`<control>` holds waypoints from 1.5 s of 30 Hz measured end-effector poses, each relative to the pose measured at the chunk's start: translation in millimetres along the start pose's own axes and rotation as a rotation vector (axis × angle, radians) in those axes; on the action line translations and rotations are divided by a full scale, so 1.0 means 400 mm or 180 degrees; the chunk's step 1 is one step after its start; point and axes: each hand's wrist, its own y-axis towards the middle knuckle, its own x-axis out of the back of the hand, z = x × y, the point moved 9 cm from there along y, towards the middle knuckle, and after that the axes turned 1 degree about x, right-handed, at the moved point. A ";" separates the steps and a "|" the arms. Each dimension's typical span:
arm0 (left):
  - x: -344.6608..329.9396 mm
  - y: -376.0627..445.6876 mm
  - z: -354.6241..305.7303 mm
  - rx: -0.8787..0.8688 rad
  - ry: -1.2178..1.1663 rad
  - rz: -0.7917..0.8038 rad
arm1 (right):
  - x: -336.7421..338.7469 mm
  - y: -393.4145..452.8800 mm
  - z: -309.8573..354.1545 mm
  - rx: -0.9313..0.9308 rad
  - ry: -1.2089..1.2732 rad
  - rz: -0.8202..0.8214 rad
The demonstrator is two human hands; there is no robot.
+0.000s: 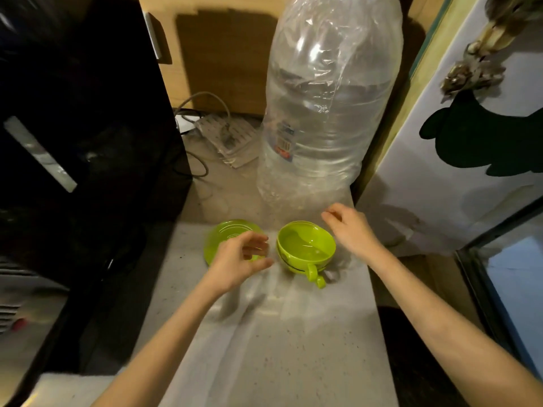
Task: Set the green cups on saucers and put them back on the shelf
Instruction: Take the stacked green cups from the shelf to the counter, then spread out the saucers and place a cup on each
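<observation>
Now both my hands are open and empty: left hand (pixel 239 258) over the green saucer (pixel 226 235), right hand (pixel 351 229) beside the green cups (pixel 305 249), mid-frame on the tabletop (pixel 293 348). Seemingly nested, the cups need separating first.

Lime-green cups (pixel 305 248) with a dark band, lime-green saucer (pixel 227 232), grey speckled desk (pixel 282 348), clear bottle (pixel 329 107).
</observation>
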 end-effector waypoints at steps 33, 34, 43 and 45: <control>0.139 -0.097 0.146 -0.0017 0.0633 -0.1138 | -0.323 0.074 0.226 0.0228 -0.0903 0.1093; 0.146 -0.113 0.136 -0.0082 0.0597 -0.1154 | -0.317 0.064 0.232 0.0237 -0.0883 0.1076; 0.120 -0.312 0.186 0.0047 0.1069 -0.0860 | -0.342 -0.155 0.223 0.0435 -0.0755 0.1083; 0.106 -0.343 0.200 0.0067 0.1091 -0.0763 | -0.360 -0.195 0.191 0.0355 -0.0768 0.1157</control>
